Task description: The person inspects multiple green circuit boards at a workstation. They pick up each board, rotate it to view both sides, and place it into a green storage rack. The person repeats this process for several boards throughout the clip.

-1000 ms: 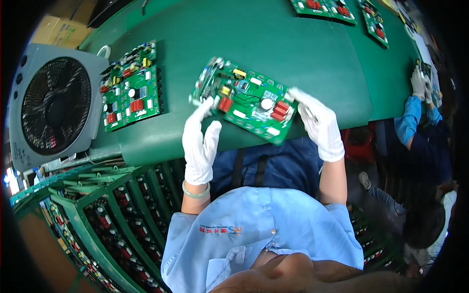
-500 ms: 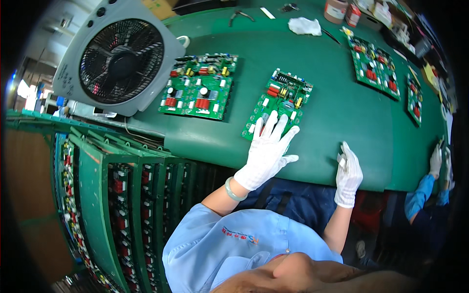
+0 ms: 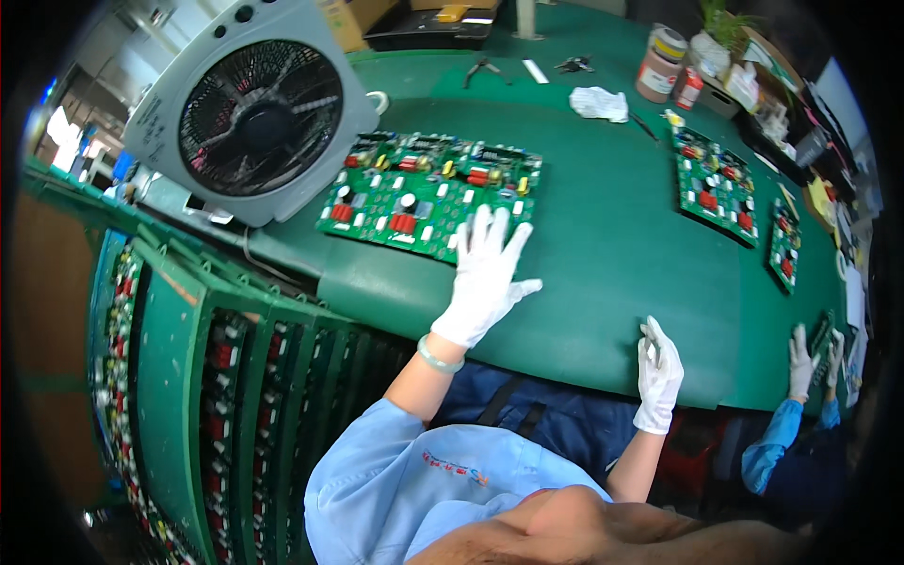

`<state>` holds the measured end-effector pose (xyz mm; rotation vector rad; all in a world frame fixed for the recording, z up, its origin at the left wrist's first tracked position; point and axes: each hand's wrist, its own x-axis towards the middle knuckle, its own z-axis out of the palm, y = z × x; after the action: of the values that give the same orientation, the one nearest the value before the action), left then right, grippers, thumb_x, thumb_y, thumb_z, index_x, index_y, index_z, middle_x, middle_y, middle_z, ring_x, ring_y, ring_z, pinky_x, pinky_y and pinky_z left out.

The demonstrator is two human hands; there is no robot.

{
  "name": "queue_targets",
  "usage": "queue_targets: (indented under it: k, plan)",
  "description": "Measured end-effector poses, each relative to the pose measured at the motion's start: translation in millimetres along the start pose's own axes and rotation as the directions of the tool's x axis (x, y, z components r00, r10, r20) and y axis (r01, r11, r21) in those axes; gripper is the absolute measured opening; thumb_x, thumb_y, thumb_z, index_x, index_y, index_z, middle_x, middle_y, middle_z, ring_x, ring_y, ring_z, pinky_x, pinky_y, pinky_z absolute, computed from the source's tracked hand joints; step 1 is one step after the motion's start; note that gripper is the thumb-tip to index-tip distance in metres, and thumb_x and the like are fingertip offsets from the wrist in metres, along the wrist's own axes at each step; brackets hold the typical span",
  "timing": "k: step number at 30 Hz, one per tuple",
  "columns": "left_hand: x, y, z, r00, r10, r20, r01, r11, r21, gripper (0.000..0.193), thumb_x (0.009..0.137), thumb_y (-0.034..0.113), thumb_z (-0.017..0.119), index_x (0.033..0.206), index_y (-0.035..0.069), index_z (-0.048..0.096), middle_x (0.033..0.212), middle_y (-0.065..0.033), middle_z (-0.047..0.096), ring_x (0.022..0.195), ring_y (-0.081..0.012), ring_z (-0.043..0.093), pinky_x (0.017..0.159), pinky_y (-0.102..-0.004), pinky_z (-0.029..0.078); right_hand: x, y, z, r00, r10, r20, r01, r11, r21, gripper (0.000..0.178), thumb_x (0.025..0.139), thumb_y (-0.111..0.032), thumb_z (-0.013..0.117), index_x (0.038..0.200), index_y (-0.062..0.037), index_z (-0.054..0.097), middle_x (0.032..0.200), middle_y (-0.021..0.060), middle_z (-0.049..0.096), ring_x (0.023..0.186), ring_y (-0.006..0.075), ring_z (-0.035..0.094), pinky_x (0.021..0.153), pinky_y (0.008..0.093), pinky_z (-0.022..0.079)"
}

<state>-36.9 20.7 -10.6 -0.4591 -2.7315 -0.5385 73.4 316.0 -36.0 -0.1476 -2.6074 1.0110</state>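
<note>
My left hand [image 3: 485, 278], in a white glove, lies flat with fingers spread on the green table, its fingertips touching the near right edge of two green circuit boards [image 3: 428, 193] lying side by side. These boards carry red, white and yellow parts. My right hand [image 3: 656, 372], also gloved, rests at the table's front edge with fingers loosely curled and nothing in it.
A grey box fan [image 3: 250, 113] stands left of the boards. Green racks [image 3: 179, 377] full of boards stand at my left. More circuit boards [image 3: 718, 184] lie at the right. A white rag [image 3: 600, 104], a can [image 3: 661, 64] and pliers [image 3: 483, 69] sit at the back. Another person's gloved hands [image 3: 815, 358] work at far right.
One second ago both hands held a board. It now lies pushed up against the left board beside the fan; my left hand rests at its edge and my right hand has dropped to the table's front.
</note>
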Motion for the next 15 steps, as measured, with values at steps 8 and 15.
queue_targets:
  k: [8, 15]
  plan:
    - [-53.7, 40.6, 9.2, 0.952, 0.301, -0.058, -0.288, 0.816, -0.500, 0.033, 0.075, 0.014, 0.077, 0.107, 0.009, 0.069, 0.105, -0.0118, 0.069, 0.105, -0.0331, 0.064, 0.091, -0.0411, 0.052, 128.5, 13.5, -11.6, 0.866, 0.494, 0.069, -0.447, 0.707, 0.548, 0.038, 0.094, -0.029, 0.058, 0.124, -0.0060, 0.062, 0.105, 0.0048, 0.072, 0.051, 0.0077, 0.040, 0.050, 0.0222, 0.034]
    - [-41.0, 44.0, 13.1, 0.939, 0.340, -0.047, -0.305, 0.764, -0.569, 0.029, 0.076, 0.014, 0.076, 0.102, 0.005, 0.070, 0.102, -0.0105, 0.071, 0.099, -0.0308, 0.066, 0.090, -0.0391, 0.052, 254.9, 131.8, 38.4, 0.754, 0.633, 0.177, -0.281, 0.067, 0.958, 0.010, 0.093, -0.012, 0.058, 0.094, -0.0078, 0.050, 0.071, 0.0062, 0.055, 0.055, 0.0117, 0.047, 0.043, 0.0224, 0.034]
